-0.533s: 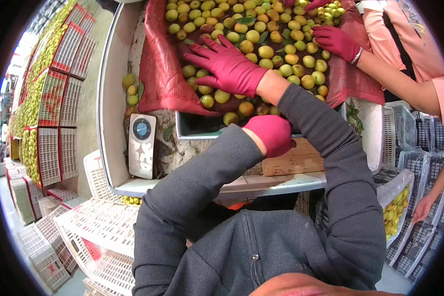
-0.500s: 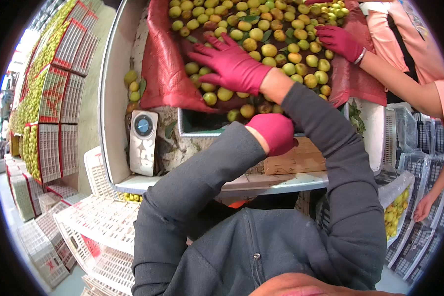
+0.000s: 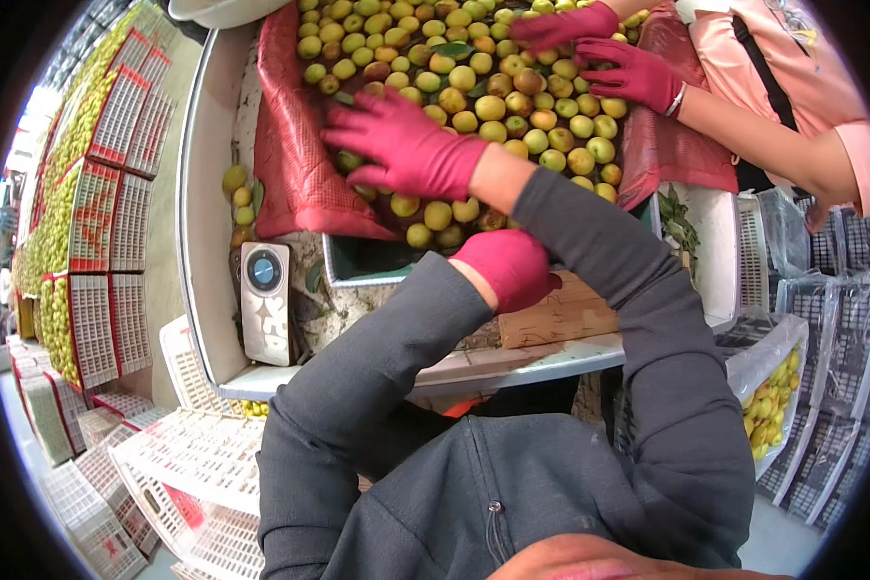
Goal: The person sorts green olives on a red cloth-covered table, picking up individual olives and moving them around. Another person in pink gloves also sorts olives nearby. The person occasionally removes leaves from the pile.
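Observation:
Round yellow-green fruits [image 3: 493, 130], some browned and with leaves among them, lie on a red mesh cloth [image 3: 295, 179]. Across their left side stretches my right hand [image 3: 406, 145] in a crimson glove, fingers spread and palm down on the fruit. My forearms cross, so my left hand [image 3: 507, 269], gloved alike, is to the right of and nearer than the other. It is curled at the near edge of the fruit, over the rim of a dark tray [image 3: 358, 271] and beside a brown wooden block [image 3: 561, 311]. Whatever its fingers may hold is hidden.
A co-worker's two gloved hands [image 3: 633, 75] work in the fruit at the far right. A pale phone-like device [image 3: 266, 302] leans inside the white bin's left wall [image 3: 195, 213]. White crates [image 3: 188, 454] stand at left; a lined crate of yellow fruit [image 3: 771, 401] is at right.
My right hand has slid a little left over the fruit, still spread. My left hand stays curled by the tray. A co-worker's other hand has come further in over the fruit. The view has shifted slightly.

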Action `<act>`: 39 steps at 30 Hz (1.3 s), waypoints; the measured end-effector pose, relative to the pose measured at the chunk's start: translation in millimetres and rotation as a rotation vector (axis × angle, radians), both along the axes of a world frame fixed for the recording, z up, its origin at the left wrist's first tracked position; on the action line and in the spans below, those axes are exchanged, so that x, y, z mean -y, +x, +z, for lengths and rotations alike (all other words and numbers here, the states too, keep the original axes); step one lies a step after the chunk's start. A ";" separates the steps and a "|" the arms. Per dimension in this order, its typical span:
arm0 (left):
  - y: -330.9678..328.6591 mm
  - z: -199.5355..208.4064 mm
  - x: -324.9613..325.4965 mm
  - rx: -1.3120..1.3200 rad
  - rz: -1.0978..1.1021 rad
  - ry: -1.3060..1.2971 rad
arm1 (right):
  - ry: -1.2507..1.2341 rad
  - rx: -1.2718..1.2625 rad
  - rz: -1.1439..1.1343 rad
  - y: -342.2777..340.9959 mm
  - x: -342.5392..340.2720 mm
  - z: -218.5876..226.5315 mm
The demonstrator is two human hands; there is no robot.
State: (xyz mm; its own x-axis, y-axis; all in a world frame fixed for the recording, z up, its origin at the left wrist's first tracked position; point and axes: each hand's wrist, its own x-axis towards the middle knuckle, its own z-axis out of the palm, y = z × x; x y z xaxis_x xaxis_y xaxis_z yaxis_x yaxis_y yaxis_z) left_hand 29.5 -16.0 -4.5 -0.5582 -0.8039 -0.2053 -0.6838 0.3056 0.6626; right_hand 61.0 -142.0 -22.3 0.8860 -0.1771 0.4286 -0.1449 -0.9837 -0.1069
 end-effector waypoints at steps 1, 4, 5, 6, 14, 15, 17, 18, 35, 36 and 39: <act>-0.8 0.1 1.4 0.002 -0.011 0.012 | 0.037 -0.068 0.032 -6.0 -6.0 -6.0; -0.9 8.0 0.8 0.004 -0.008 0.051 | 0.157 -0.122 0.136 -19.3 -5.7 -9.8; -0.3 4.6 -0.8 0.001 0.016 0.057 | 0.244 -0.151 0.205 -24.8 -5.7 -4.1; 0.8 3.0 -2.1 -0.002 0.042 0.065 | 0.331 -0.180 0.277 -27.6 -5.2 1.4; -5.8 20.6 2.5 0.011 0.057 0.117 | -0.101 0.219 -0.386 -36.1 59.5 -8.2; -5.1 21.5 2.0 0.009 0.066 0.122 | -0.112 0.169 -0.359 -36.2 52.3 -11.3; -3.0 14.2 1.2 -0.006 0.047 0.079 | -0.013 0.052 -0.215 -31.0 32.0 -10.8; -0.9 8.5 -0.9 -0.009 0.043 0.059 | 0.051 0.026 -0.142 -25.6 10.3 -11.0; -5.2 1.8 2.4 0.026 0.042 0.046 | -0.013 -0.009 -0.458 -160.5 103.6 -16.9; -3.3 6.1 1.8 0.045 0.044 0.065 | 0.055 -0.052 -0.406 -157.5 100.5 -15.6; -1.9 12.1 0.3 0.033 0.032 0.076 | 0.062 -0.106 -0.336 -160.1 68.8 -7.9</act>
State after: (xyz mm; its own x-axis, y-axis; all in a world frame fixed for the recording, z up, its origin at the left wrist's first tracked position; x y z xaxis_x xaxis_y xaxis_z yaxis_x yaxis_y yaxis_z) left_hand 27.6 -16.3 7.6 -0.5247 -0.8022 -0.2848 -0.7144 0.2331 0.6597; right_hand -99.1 -210.8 -30.2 0.8128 -0.4887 0.3171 -0.4723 -0.8714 -0.1322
